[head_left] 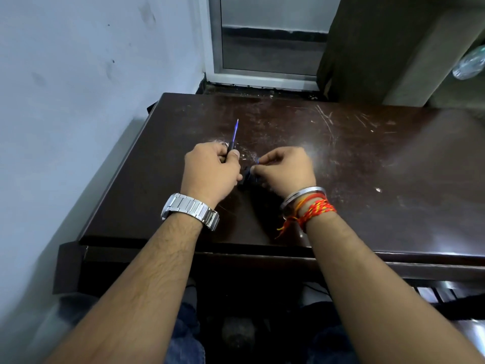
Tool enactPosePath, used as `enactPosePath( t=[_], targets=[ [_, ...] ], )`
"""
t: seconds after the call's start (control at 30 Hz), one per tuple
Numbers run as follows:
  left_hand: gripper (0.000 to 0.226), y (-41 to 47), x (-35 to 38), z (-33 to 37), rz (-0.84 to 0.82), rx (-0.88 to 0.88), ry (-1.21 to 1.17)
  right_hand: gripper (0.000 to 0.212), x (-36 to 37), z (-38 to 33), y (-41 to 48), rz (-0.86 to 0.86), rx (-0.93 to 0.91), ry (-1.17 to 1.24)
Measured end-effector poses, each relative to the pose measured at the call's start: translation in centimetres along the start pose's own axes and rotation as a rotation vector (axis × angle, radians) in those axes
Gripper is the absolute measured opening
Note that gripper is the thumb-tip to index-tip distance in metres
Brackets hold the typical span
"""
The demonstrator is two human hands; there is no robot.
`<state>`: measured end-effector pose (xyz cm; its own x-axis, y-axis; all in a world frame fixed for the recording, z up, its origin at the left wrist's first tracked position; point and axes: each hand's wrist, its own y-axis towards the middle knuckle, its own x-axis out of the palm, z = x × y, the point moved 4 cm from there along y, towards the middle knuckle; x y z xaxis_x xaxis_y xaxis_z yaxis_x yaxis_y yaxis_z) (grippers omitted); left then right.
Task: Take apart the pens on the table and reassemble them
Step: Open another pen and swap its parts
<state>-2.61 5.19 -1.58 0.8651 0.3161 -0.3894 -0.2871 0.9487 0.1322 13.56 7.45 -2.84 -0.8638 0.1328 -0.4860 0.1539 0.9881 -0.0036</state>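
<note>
The blue refill [235, 131] sticks out of a dark pen barrel [232, 146] clamped in the left hand [210, 169], its long axis pointing up and away from the person, tip toward the far wall. The right hand [284, 166] sits just beside it, fingers pinched shut on a small dark pen piece [246, 174] I can't make out, with a hint of blue at the fingertips. Both hands hover close together over the scratched dark table [341, 158]. My guess is the small part goes onto the barrel, and nothing lies between them, apart from a wristwatch [189, 208] and thread bracelets [312, 208] on the wrists
</note>
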Motion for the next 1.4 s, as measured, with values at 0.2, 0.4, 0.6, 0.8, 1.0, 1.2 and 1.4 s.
enactPosePath(
  t=[0.2,0.4,0.6,0.8,1.0,1.2,1.4],
  targets=[
    [0.020,-0.1,0.4,-0.1,-0.033,-0.004,0.034,0.014,0.5,0.0,-0.1,-0.063,0.020,-0.089],
    [0.020,-0.2,0.4,0.0,-0.041,0.004,0.046,0.011,0.8,-0.1,-0.1,-0.100,0.001,-0.139],
    [0.019,-0.4,0.6,0.2,-0.062,0.003,0.034,0.009,0.5,-0.6,-0.4,-0.033,-0.058,-0.119],
    [0.018,-0.6,0.8,0.6,-0.135,0.043,0.064,0.032,0.6,-1.2,-0.3,-0.049,0.009,0.305],
    [0.018,-1.2,1.4,0.9,-0.288,0.068,0.102,0.027,-0.3,-1.3,0.1,0.085,0.026,0.663],
    [0.018,0.6,-1.8,0.7,0.113,0.069,0.162,0.025,-2.2,-1.0,0.5,0.264,-0.005,0.865],
    [0.004,0.0,-1.1,1.5,-0.006,0.166,0.067,0.025,-0.2,-1.5,0.3,0.050,-0.097,0.567]
  ],
)
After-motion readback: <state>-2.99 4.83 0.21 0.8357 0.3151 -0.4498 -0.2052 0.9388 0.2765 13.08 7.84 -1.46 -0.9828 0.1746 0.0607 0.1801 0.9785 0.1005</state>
